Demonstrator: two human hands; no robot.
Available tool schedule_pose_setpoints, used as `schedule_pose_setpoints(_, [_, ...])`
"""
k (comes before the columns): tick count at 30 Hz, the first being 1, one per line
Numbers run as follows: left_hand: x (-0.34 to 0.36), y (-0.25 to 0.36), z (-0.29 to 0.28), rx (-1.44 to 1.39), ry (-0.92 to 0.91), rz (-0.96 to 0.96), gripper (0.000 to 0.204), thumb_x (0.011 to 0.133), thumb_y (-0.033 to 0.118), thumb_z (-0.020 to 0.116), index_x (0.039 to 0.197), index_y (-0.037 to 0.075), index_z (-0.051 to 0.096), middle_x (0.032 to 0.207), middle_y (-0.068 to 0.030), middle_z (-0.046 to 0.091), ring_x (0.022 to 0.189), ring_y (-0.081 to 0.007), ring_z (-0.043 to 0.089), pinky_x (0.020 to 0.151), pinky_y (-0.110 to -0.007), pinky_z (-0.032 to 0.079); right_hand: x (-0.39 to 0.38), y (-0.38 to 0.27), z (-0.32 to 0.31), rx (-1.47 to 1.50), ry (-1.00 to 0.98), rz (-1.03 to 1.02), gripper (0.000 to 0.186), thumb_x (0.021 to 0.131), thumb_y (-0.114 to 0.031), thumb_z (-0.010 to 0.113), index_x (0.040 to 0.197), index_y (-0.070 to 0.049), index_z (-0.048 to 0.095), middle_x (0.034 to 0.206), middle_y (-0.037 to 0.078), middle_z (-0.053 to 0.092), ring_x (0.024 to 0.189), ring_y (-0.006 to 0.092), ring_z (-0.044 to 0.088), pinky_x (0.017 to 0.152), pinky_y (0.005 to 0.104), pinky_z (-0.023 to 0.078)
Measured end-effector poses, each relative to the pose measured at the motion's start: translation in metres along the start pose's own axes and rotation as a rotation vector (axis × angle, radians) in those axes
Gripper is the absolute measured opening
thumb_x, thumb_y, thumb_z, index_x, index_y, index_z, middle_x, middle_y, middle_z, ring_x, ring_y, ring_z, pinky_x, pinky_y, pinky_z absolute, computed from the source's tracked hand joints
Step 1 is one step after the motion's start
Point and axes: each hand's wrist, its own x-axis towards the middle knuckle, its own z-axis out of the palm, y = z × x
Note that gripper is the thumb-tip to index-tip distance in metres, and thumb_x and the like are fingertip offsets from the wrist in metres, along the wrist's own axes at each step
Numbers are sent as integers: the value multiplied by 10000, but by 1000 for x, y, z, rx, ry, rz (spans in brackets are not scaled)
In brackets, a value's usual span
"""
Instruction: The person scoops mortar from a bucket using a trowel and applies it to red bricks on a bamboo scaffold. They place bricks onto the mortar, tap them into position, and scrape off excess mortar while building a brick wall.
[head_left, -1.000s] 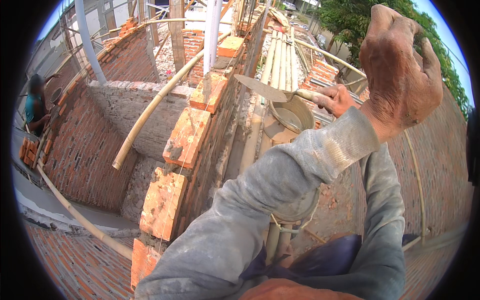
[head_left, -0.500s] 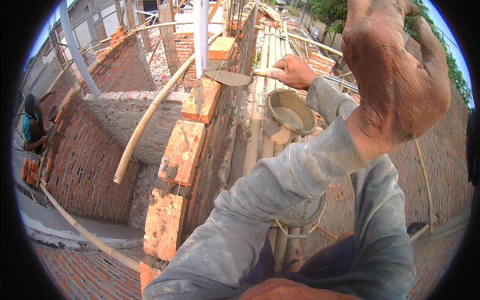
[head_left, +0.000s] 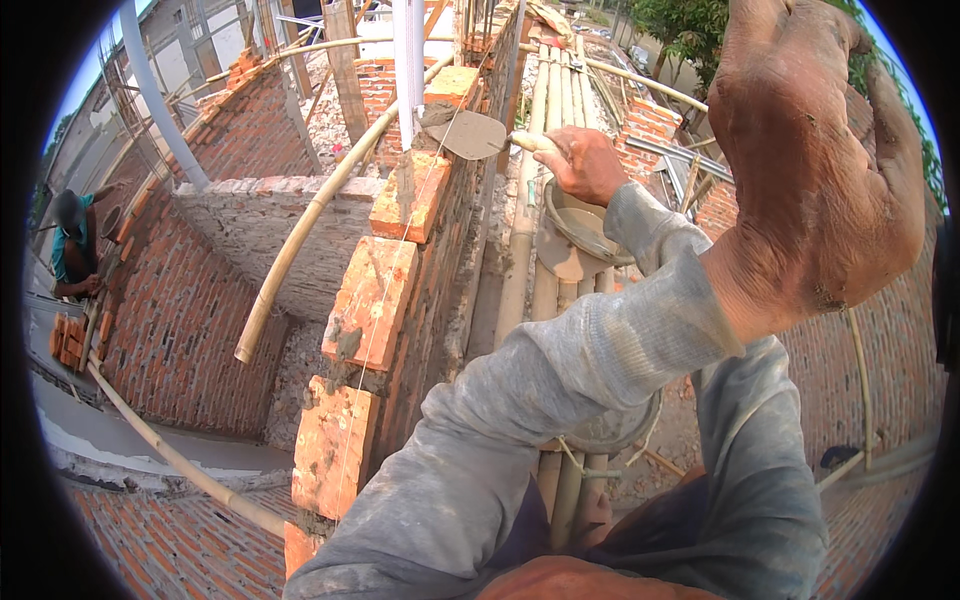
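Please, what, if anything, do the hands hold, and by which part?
The right hand holds the trowel by its handle; whether the left hand holds anything cannot be told.

I have the brick wall [head_left: 428, 285] running ahead, left of the bamboo poles [head_left: 516, 262], with a basin [head_left: 585, 247] on the poles just this side of the right hand [head_left: 588, 165]. I see the trowel [head_left: 474, 136] over the wall's top, left of that hand; the left hand [head_left: 815, 180] is farther right.

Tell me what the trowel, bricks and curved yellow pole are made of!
Trowel blade: probably metal, thin, flat and dull grey. Its handle: pale, maybe wood. Bricks: likely baked clay, rough and orange. Curved pole: looks like bamboo, round and yellowish.
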Motion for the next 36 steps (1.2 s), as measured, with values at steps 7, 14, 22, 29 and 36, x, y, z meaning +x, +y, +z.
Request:
schedule_pose_setpoints(7, [-6, 8, -7, 42, -24, -33, 315, 946, 144, 637, 1219, -13, 643, 1232, -162, 623, 1062, -300, 654, 872, -402, 528, -59, -6, -55, -43, 11, 105, 291, 936, -257, 718, 1044, 12, 742, 931, 211, 716, 872, 379, 687, 788, 446, 530])
schedule_pose_setpoints(14, [5, -39, -23, 187, -114, -170, 332, 967, 163, 624, 1253, -6, 636, 1260, -151, 625, 1087, -288, 653, 892, -391, 530, -182, -42, -210, -84, -201, 209, 361, 918, -239, 771, 1140, 42, 732, 977, 188, 737, 890, 297, 704, 780, 376, 534])
schedule_pose_setpoints(22, [17, -106, -95, 426, -246, -447, 351, 992, 184, 609, 1291, 2, 629, 1292, -138, 627, 1115, -275, 653, 914, -378, 533, -240, -82, -197, -363, -552, 20, 211, 628, -51, 785, 823, -17, 712, 798, 113, 668, 796, 374, 683, 683, 465, 535])
schedule_pose_setpoints(29, [30, -150, -172, 622, -306, -601, 368, 1013, 203, 597, 1325, 10, 623, 1320, -126, 629, 1140, -263, 653, 933, -367, 535, -274, -94, -41, 101, -481, 143, 267, 715, -192, 823, 919, -48, 730, 842, 144, 731, 824, 331, 738, 752, 466, 589])
schedule_pose_setpoints(36, [42, -185, -220, 757, -404, -701, 385, 1034, 222, 584, 1358, 17, 616, 1349, -115, 631, 1165, -251, 653, 953, -356, 537, -434, -11, -90, 719, 174, 741, 562, 891, -351, 818, 1315, -13, 669, 1157, 124, 740, 963, 183, 721, 773, 289, 591])
